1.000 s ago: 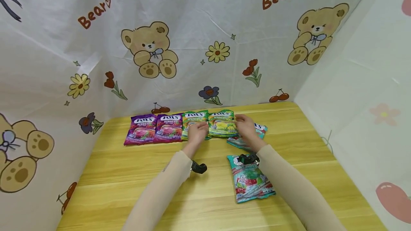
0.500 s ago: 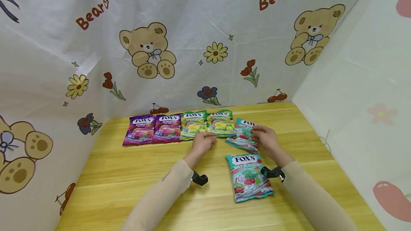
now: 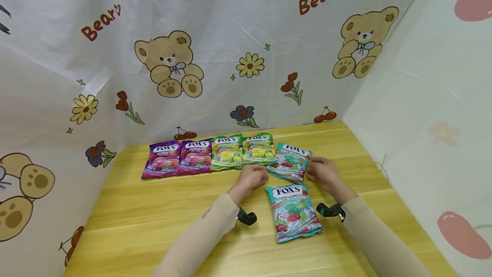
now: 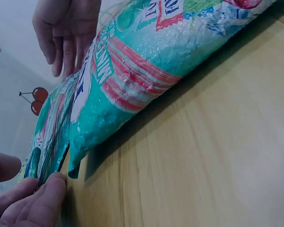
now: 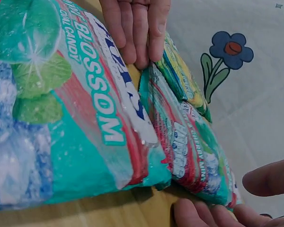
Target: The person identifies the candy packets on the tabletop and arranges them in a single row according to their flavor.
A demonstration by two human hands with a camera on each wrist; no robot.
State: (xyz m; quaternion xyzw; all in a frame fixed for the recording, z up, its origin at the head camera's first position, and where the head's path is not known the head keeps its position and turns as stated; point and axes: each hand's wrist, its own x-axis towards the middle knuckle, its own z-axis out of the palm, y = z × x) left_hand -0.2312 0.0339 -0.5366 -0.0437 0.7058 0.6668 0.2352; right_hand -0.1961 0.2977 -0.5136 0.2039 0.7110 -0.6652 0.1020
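A teal Mint Blossom candy bag [image 3: 291, 162] lies tilted at the right end of a row of bags. My left hand [image 3: 252, 177] is at its lower left corner, fingertips touching the edge in the right wrist view. On the other side, my right hand [image 3: 326, 175] rests at the bag's right edge, fingers fairly straight and thumb apart in the right wrist view. Closer to me lies a second teal Mint Blossom bag [image 3: 294, 215], which neither hand touches. In the left wrist view this nearer bag [image 4: 142, 85] partly covers the far one [image 4: 49, 127].
Two purple Berries bags [image 3: 161, 160] and two green Spring Tea bags [image 3: 226, 153] lie side by side along the back of the wooden table [image 3: 165, 221]. A bear-patterned cloth wall [image 3: 215, 25] rises behind, and a white wall [image 3: 415, 97] stands at right.
My right hand has moved from the right-hand green bag to the far teal bag's right edge. My left hand has come back and right, off the green bags. The far teal bag is less covered.
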